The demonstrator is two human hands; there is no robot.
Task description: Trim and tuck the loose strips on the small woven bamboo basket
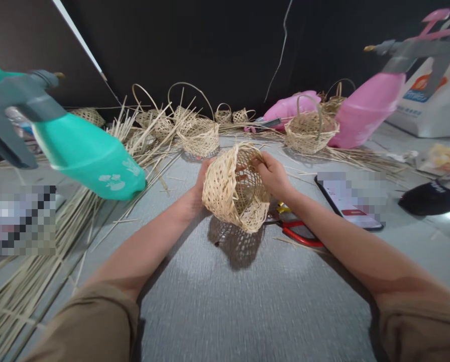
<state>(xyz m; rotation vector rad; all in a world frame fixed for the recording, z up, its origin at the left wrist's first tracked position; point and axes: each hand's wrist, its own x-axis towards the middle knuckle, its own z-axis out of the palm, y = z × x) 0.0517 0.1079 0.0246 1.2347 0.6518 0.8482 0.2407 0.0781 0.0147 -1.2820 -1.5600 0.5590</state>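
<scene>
Tilting above the worktop (255,301), the basket (219,191) has its edge held in the bent fingers of the right hand (273,173); the left hand (203,176) meets its outer side, fingers too hidden to judge.

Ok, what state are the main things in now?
Held basket: tipped sideways
Left hand: against held basket, mostly hidden
Right hand: gripping basket rim
Scissors: partly hidden, open or shut unclear
Phone on the right: face up, lit
Rear pink bottle: lying down
Dark bottle: lying down
Green spray bottle: spray head fitted
</scene>
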